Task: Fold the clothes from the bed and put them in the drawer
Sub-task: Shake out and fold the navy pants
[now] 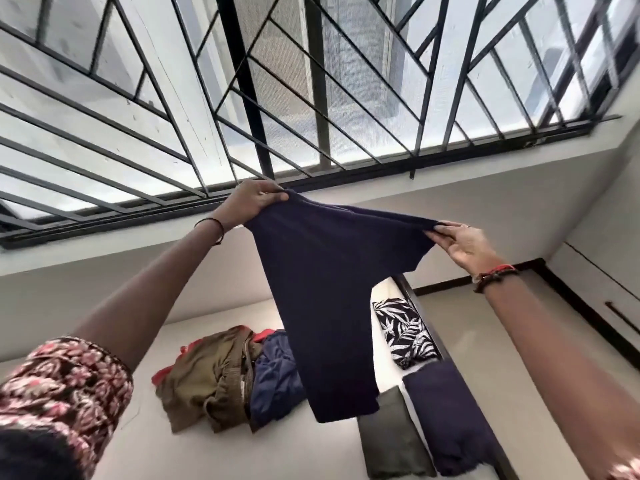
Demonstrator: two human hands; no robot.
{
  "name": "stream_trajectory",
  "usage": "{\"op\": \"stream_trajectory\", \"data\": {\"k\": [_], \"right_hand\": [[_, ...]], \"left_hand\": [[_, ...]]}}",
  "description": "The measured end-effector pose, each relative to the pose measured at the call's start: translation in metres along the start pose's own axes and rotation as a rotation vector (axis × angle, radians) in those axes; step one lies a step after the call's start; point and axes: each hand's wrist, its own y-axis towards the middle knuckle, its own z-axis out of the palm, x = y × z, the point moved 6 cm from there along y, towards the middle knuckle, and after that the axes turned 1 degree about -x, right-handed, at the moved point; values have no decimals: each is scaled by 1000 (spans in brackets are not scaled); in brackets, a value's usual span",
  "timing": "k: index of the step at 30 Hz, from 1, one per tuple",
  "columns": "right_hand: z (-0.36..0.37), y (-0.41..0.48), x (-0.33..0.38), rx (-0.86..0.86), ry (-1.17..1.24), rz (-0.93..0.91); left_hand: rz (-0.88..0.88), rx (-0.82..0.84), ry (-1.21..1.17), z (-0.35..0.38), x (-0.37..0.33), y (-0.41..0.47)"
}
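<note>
I have the navy garment (329, 289) up in the air above the bed (138, 445), stretched by its top edge between both hands. The left hand (254, 199) has its fingers (273, 196) curled tight over one corner, the right hand (467, 245) pinches the other corner in its fingertips, and the cloth hangs down between them. Under it on the bed lie a heap of unfolded clothes (221, 379), an olive folded piece (391, 441) and a dark folded piece (446, 420)
</note>
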Motion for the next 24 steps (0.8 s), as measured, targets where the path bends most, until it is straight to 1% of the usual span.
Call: {"op": "stream_trajectory", "data": {"k": [4, 9, 13, 16, 19, 22, 24], "right_hand": [[3, 28, -3, -70, 19, -62], [10, 32, 29, -62, 30, -194], [7, 11, 40, -54, 21, -268], [-9, -11, 24, -66, 22, -277], [-39, -29, -10, -65, -8, -277], [-82, -46, -62, -73, -88, -260], [-114, -62, -109, -51, -177, -214]], "left_hand": [[66, -140, 45, 13, 18, 29], [152, -293, 21, 5, 1, 44], [190, -361, 16, 9, -3, 31], [218, -387, 24, 24, 7, -1], [304, -363, 84, 56, 35, -50], [366, -222, 161, 105, 81, -109], [346, -111, 219, 143, 117, -156]]}}
